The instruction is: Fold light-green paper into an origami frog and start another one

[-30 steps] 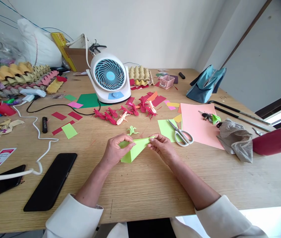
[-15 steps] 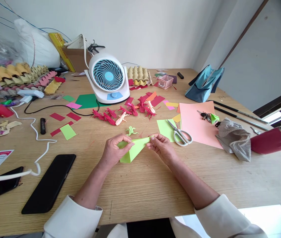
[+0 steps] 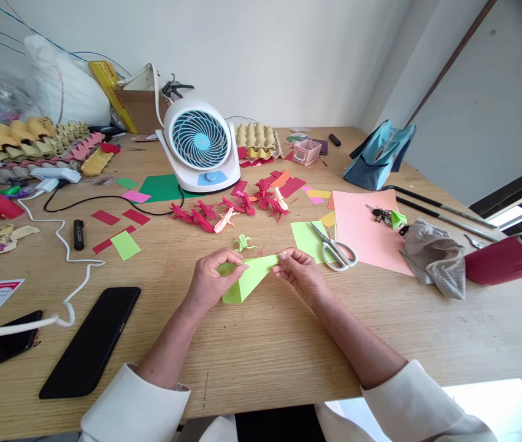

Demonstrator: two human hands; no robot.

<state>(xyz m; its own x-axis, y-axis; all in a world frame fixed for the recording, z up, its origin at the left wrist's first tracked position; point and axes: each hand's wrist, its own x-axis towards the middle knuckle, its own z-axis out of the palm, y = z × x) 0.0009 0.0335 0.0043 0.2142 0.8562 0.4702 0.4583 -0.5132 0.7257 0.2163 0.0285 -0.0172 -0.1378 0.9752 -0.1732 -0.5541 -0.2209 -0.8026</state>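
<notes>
Both hands (image 3: 213,277) (image 3: 302,276) pinch creased, matte lime-green paper (image 3: 252,281), tapering rightward, over the wood-grained tabletop (image 3: 261,350).

My left forearm (image 3: 168,350) slants up toward one o'clock, my right forearm (image 3: 357,341) toward eleven. My left hand (image 3: 212,277) and right hand (image 3: 302,274) face each other, apart, both pinching, the left thumb (image 3: 234,277) aimed at two o'clock, the right thumb (image 3: 289,263) at ten

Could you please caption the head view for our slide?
Left hand and right hand pinch folded green paper near scissors.
</notes>
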